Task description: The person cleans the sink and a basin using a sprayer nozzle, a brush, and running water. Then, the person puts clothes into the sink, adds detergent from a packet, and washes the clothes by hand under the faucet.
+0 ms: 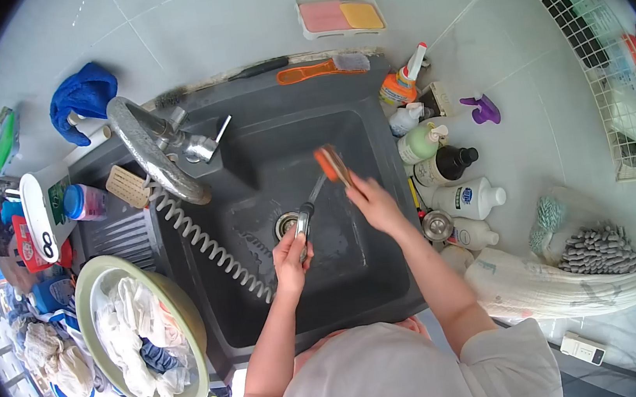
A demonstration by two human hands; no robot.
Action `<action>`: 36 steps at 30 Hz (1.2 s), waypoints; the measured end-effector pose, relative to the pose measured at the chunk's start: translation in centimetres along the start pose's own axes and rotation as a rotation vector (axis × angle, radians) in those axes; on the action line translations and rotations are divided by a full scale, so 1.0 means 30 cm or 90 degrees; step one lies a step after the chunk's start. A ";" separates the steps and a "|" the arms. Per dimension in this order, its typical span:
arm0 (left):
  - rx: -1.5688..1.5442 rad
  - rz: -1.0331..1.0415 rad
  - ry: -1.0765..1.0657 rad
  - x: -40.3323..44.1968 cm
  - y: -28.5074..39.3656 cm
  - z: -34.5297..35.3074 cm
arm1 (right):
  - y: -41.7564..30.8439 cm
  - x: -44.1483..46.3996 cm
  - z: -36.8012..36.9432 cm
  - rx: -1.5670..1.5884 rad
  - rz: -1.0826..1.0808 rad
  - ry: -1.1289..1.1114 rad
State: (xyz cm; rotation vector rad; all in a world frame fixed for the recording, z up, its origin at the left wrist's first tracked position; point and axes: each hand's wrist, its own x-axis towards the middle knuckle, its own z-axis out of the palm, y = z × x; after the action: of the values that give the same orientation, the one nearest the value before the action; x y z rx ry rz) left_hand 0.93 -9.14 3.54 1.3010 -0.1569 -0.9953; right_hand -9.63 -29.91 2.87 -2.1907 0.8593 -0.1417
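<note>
My left hand [289,260] is closed around a pull-out sprayer [305,217] above the dark grey sink [329,291]. A stream of water [318,188] runs from its head toward the brush. In my right hand [375,204], slightly blurred, is a scrub brush [333,167] with orange bristles and a pale back, held tilted over the basin. The coiled hose [210,250] trails along the basin's left side below the chrome faucet [144,152]. Behind the sprayer lies the drain [287,224], partly hidden.
Left of the basin stands a green-rimmed tub [88,303] of light clothes. Several bottles [463,199] line the right edge. An orange-handled brush [311,71] rests on the back ledge, and a blue cloth [87,95] hangs at back left. A wire rack [602,72] holds items at right.
</note>
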 end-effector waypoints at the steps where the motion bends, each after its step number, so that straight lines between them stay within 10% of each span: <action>1: 0.004 0.001 0.000 -0.013 0.000 -0.009 | -0.101 0.068 -0.035 -0.023 -0.036 0.014; 7: 0.025 0.019 -0.015 -0.111 0.040 -0.061 | -0.429 0.611 -0.105 -0.324 -0.455 0.327; 13: 0.027 0.064 -0.010 -0.201 0.066 -0.131 | -0.299 0.839 -0.209 -0.401 -0.366 0.322; 15: -0.078 0.008 -0.036 -0.218 0.047 -0.143 | -0.256 0.839 -0.222 -0.456 -0.486 0.553; 32: -0.001 -0.257 -0.079 -0.265 -0.025 -0.140 | -0.245 0.680 -0.202 -0.322 -0.532 0.504; 36: -0.038 -0.224 -0.019 -0.269 -0.004 -0.175 | -0.181 0.377 0.020 0.051 -0.410 0.434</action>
State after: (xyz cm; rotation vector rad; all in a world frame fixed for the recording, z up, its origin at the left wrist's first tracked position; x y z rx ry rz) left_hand -0.77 0.21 5.16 1.2832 0.0823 -1.3084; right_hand 2.16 -33.95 4.38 -2.2841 0.4297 -1.2636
